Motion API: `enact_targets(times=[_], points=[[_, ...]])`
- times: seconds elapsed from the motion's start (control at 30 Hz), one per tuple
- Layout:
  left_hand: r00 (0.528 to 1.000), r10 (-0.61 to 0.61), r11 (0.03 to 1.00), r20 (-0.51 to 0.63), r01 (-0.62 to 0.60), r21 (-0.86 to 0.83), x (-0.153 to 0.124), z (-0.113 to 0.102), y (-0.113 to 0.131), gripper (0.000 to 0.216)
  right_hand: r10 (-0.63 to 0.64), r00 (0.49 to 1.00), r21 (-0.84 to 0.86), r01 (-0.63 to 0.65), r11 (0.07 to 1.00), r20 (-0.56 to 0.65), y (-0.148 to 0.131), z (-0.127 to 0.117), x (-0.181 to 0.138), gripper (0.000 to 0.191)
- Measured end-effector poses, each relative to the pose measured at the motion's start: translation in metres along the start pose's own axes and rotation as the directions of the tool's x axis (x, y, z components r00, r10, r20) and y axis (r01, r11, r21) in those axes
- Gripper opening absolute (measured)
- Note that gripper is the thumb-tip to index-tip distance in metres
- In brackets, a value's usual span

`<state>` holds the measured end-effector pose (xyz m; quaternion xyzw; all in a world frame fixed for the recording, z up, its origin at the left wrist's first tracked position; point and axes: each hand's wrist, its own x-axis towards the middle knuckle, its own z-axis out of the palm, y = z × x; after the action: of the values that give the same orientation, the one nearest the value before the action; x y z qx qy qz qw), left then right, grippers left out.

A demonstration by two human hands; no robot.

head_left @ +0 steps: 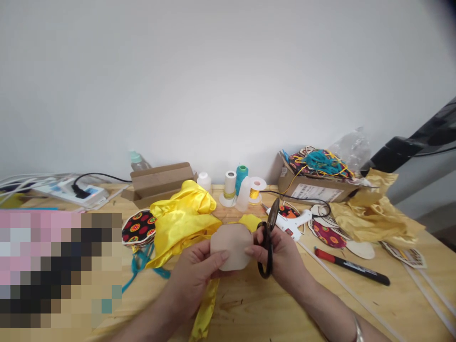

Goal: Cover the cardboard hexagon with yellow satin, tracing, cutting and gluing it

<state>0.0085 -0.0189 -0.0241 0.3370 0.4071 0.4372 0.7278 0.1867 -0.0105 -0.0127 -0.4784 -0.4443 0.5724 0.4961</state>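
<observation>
Head view: left hand [194, 278] pinches a rounded beige cutout [231, 247] between thumb and fingers, held up over the wooden worktop [249, 313]. Right hand [281, 254] is curled shut around black-handled scissors [266, 251], blades pointing up, thumb against the cutout's edge. Yellow satin fabric [181, 221] lies just beside the left hand. Nearby: white glue gun [290, 223], red-and-black marker [351, 267], cardboard box [313, 187] holding teal cord [322, 161].
</observation>
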Motion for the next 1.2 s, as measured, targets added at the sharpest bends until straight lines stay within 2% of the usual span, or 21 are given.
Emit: enact_targets(times=[0.13, 0.2, 0.3, 0.4, 0.53, 0.63, 0.8, 1.1, 1.2], points=[[0.998, 0.017, 0.999, -0.055, -0.02, -0.048, 0.002, -0.004, 0.011, 0.029, 0.051, 0.998, -0.099, -0.047, 0.994, 0.042, -0.009, -0.008, -0.001, 0.06], [0.995, 0.036, 0.997, -0.097, -0.042, -0.06, 0.003, -0.006, 0.016, 0.028, -0.008, 0.994, -0.208, 0.03, 0.978, 0.107, -0.016, -0.016, -0.002, 0.063], [0.989, 0.064, 0.996, -0.135, -0.072, -0.056, 0.004, -0.008, 0.022, 0.027, -0.091, 0.97, -0.39, 0.175, 0.904, 0.223, -0.027, -0.026, -0.004, 0.063], [0.987, 0.076, 0.996, -0.139, -0.082, -0.038, 0.003, -0.008, 0.025, 0.028, -0.011, 0.958, -0.551, 0.174, 0.816, 0.286, -0.035, -0.032, -0.005, 0.056], [0.987, 0.07, 0.997, -0.148, -0.071, -0.005, 0.001, -0.007, 0.027, 0.031, 0.111, 0.931, -0.682, 0.17, 0.711, 0.348, -0.034, -0.034, -0.005, 0.048], [0.987, 0.068, 0.998, -0.145, -0.067, 0.013, 0.002, -0.008, 0.027, 0.031, 0.139, 0.917, -0.707, 0.185, 0.683, 0.374, -0.03, -0.036, -0.004, 0.047], [0.991, 0.059, 0.998, -0.118, -0.056, 0.03, 0.004, -0.012, 0.024, 0.029, 0.125, 0.895, -0.636, 0.201, 0.745, 0.429, -0.027, -0.04, -0.003, 0.046], [0.993, 0.05, 0.998, -0.108, -0.046, 0.037, 0.002, -0.009, 0.026, 0.026, 0.081, 0.932, -0.632, 0.174, 0.755, 0.354, -0.037, -0.035, -0.009, 0.046], [0.994, 0.045, 0.998, -0.096, -0.042, 0.038, 0.002, -0.009, 0.026, 0.024, 0.112, 0.932, -0.635, 0.144, 0.759, 0.345, -0.038, -0.033, -0.012, 0.042]])
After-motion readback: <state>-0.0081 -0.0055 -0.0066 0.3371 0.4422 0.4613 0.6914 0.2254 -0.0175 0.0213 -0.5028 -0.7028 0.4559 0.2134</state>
